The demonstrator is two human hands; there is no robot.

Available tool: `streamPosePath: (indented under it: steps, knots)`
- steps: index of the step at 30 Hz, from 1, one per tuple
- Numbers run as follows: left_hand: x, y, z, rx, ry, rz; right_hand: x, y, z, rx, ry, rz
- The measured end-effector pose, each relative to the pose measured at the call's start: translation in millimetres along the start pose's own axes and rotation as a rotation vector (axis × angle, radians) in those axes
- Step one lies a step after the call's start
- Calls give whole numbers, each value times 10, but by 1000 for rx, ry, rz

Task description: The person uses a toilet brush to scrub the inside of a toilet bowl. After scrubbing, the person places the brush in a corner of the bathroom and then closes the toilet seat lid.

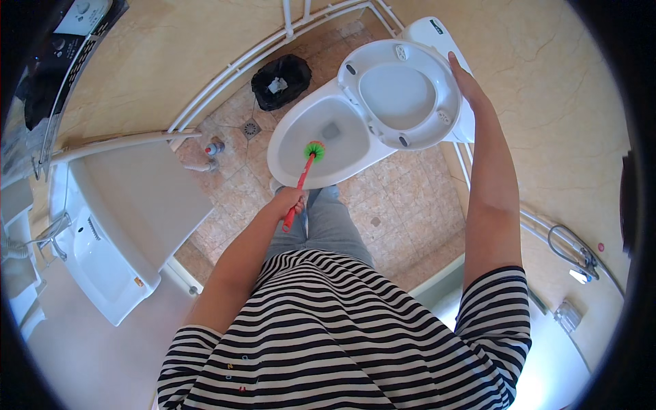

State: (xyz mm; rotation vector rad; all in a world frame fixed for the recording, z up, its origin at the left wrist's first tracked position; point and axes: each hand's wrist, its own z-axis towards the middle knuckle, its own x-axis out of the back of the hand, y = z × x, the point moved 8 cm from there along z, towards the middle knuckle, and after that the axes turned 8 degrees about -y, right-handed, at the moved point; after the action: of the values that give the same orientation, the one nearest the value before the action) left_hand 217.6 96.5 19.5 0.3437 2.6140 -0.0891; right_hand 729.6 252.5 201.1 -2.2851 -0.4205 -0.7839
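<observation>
My left hand [291, 201] is closed around the red handle of a toilet brush [303, 177]. The brush's round head, with green and some orange bristles, is inside the white toilet bowl [290, 138], against or just above its near inner wall; contact is unclear. My right hand [465, 84] is at the right edge of the raised toilet seat [352, 54], which stands up with the lid behind it. The thumb side shows along the rim, and the other fingers are hidden behind. The white cistern [426, 28] is behind the lid.
A bin with a black liner [260, 87] holds crumpled tissue left of the toilet. A bottle with a red cap [215, 148] lies near a floor drain [250, 128]. White pipes [241, 64] follow the wall. A washbasin [105, 261] is at left, a hose sprayer [580, 275] at right.
</observation>
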Motion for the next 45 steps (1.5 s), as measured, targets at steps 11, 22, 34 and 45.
streamPosePath:
  steps: [11, 22, 34, 45]
  knots:
    - [65, 0, 20, 11, 29, -12, 12, -117, -125, 4, 38, -36]
    - [64, -17, -66, 1, 47, -25, -7, -30, -42, 36, 6, -8]
    - [84, -63, -76, -17, 61, -1, -9, -54, -115, 24, 8, 53]
    - [96, -123, -63, 1, 68, -19, -12, -16, -117, 46, 5, 107]
